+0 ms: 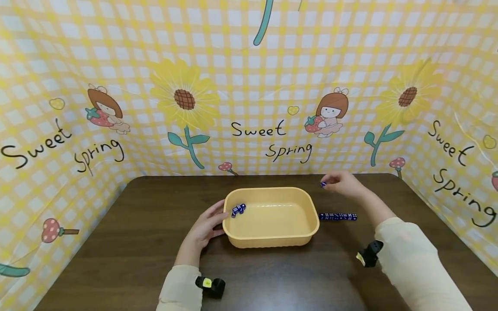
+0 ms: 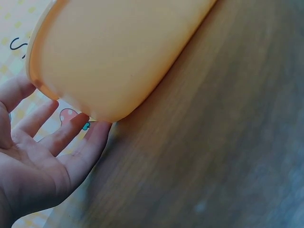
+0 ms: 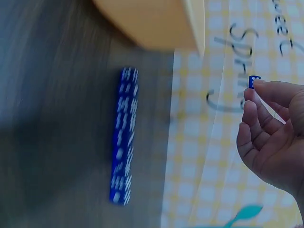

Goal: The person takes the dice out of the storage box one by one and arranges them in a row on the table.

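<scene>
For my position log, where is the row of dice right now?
In the head view, the row of dice lies on the table beside the right end of the yellow tub, below the right hand in the picture.

Yellow rounded-rectangular tub (image 1: 271, 242) on brown wooden worktop (image 1: 280, 276).
Blue cubic dice (image 1: 237, 209) inside, left end; row of blue dice (image 1: 337, 216) right of tub.

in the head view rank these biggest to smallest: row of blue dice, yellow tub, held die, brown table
1. Brown table
2. Yellow tub
3. Row of blue dice
4. Held die
</scene>
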The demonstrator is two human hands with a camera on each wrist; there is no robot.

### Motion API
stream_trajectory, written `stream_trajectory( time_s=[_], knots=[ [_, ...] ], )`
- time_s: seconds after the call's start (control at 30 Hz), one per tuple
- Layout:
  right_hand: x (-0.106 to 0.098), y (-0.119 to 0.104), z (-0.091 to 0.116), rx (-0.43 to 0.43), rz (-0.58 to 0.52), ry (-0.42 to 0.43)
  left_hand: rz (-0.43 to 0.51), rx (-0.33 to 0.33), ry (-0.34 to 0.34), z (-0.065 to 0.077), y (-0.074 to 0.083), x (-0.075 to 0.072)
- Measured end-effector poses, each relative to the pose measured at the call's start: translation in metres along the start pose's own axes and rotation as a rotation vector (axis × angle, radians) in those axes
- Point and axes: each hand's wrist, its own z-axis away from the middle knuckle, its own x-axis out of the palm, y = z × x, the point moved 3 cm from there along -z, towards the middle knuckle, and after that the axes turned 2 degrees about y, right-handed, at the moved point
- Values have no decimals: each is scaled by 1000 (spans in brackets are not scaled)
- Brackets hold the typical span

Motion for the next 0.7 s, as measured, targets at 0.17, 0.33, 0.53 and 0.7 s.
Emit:
stream_trajectory(
  time_s=[0.17,0.33,0.53,0.7],
  knots=[
    [-17,23,21,35,53,33,2,1,-1,0,0,0],
    [-25,46,39,66,36,36,14,-2,3,1,1,1],
    [-30,70,56,119,14,46,8,0,1,2,2,3],
    [-29,86,67,163,21,47,15,3,1,2,2,2]
  ],
)
